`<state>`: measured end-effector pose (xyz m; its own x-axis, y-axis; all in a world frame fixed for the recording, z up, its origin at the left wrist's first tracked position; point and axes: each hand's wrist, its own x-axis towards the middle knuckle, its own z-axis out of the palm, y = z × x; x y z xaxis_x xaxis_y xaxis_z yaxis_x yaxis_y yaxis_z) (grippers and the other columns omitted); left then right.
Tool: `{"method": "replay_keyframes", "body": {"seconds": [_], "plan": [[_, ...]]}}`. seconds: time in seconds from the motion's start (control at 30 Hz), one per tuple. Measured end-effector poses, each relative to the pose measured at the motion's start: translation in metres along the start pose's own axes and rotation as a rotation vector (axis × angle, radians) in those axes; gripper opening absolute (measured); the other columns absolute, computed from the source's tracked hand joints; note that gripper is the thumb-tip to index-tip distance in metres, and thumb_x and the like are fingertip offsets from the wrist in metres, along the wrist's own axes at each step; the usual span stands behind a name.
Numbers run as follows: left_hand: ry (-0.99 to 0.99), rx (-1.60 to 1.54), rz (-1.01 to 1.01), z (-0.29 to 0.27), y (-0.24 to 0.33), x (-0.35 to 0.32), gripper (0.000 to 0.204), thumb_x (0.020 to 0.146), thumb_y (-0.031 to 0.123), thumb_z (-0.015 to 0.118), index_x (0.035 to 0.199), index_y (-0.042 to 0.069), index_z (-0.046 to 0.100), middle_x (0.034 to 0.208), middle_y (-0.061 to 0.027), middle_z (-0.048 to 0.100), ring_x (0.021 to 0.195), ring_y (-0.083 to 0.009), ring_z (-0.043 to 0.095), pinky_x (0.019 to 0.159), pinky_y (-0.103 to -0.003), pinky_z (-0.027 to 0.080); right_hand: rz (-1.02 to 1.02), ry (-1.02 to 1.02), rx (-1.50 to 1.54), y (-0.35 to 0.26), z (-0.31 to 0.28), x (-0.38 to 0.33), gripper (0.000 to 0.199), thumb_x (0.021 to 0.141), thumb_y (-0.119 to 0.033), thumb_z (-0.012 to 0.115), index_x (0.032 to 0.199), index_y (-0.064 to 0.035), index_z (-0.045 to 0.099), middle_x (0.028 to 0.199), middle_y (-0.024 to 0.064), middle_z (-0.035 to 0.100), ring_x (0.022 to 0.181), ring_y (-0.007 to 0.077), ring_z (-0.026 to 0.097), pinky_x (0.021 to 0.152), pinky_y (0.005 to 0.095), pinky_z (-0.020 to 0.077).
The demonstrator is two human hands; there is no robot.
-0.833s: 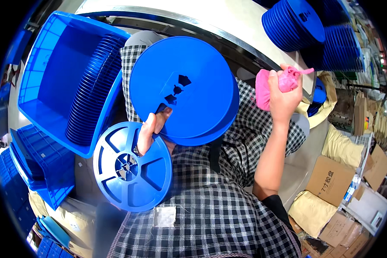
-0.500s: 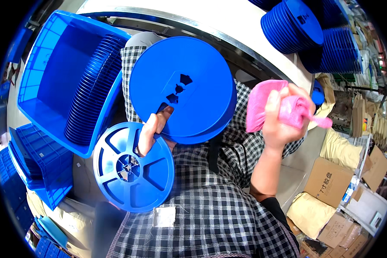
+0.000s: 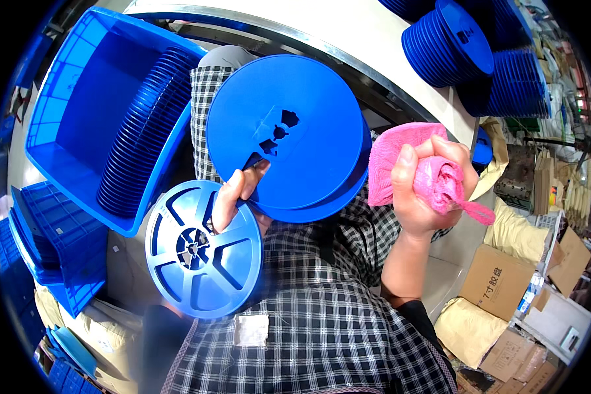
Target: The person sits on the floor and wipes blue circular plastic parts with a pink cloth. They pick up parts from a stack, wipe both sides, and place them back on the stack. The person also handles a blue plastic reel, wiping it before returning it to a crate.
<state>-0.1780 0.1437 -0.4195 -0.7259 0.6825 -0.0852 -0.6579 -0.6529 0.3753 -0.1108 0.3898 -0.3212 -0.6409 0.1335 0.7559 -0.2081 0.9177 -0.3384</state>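
Note:
My left hand point(image 3: 234, 194) is closed on blue plastic reels above my lap. Its fingers come up through an opening of the smaller spoked reel point(image 3: 240, 261) and reach into a slot of the larger flat-faced reel point(image 3: 308, 108). A second disc edge shows beneath the larger one. How the rest of this hand lies is hidden under the reels. To the right, apart from the reels, my right hand point(image 3: 421, 190) is clenched around a bunched pink cloth point(image 3: 389, 164), whose hanging loop sticks out below the fist.
A blue crate point(image 3: 79, 125) with a row of blue discs point(image 3: 144, 131) stands at the left, another crate point(image 3: 65, 243) below it. Stacked blue reels point(image 3: 440, 46) sit on the white table point(image 3: 348, 26). Cardboard boxes point(image 3: 496, 282) and packages lie at lower right.
The larger reel has shifted slightly right, and the spoked reel has tilted and risen a little. My right hand has turned with the pink cloth, showing its bunched end more.

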Motion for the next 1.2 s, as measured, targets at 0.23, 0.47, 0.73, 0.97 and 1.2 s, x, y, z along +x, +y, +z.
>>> {"method": "replay_keyframes", "body": {"seconds": [0.23,0.47,0.73,0.97,1.2], "plan": [[0.039,0.082,-0.064,0.025,-0.001,-0.011,0.02,0.094,0.029,0.052,0.098,0.01,0.048,0.132,-0.0139,0.045,0.128,-0.0303,0.047,0.107,-0.054,0.041,0.04,0.06,0.066,-0.002,0.005,0.004,0.049,0.075,0.003,0.079,0.117,-0.0034,0.055,0.082,0.0073,0.066,0.073,0.0223,0.058,0.071,0.0367,0.0497],[-0.003,0.213,-0.341,0.002,-0.001,-0.019,0.021,0.086,0.024,0.063,0.098,0.008,0.057,0.136,-0.0137,0.049,0.128,-0.026,0.043,0.106,-0.045,0.035,-0.018,-0.163,0.367,-0.037,0.044,-0.014,0.034,0.072,-0.002,0.079,0.101,-0.0036,0.062,0.082,0.0096,0.065,0.073,0.0268,0.063,0.065,0.0364,0.0532],[-0.085,0.083,-0.3,-0.006,-0.018,-0.023,0.019,0.087,0.022,0.062,0.098,0.007,0.057,0.135,-0.0142,0.05,0.127,-0.0271,0.045,0.106,-0.046,0.037,-0.143,-0.237,0.166,-0.022,0.089,0.029,0.024,0.078,-0.014,0.072,0.097,-0.008,0.059,0.08,0.0055,0.062,0.072,0.021,0.062,0.063,0.0324,0.0538],[-0.049,0.076,-0.262,-0.006,-0.003,-0.023,0.018,0.088,0.021,0.062,0.097,0.006,0.057,0.135,-0.0145,0.051,0.126,-0.0281,0.047,0.106,-0.047,0.038,0.177,-0.2,0.134,0.02,0.063,-0.015,0.032,0.076,-0.012,0.074,0.104,-0.0051,0.061,0.083,0.0096,0.064,0.076,0.0278,0.067,0.069,0.0402,0.0568],[-0.048,0.078,-0.226,-0.003,-0.004,-0.023,0.017,0.089,0.02,0.061,0.096,0.005,0.057,0.134,-0.0149,0.052,0.125,-0.0291,0.049,0.106,-0.047,0.039,0.194,-0.041,0.027,0.049,0.07,0.015,0.03,0.076,-0.005,0.073,0.104,-0.0055,0.062,0.08,0.0073,0.064,0.07,0.0225,0.066,0.063,0.0322,0.0561]]}}
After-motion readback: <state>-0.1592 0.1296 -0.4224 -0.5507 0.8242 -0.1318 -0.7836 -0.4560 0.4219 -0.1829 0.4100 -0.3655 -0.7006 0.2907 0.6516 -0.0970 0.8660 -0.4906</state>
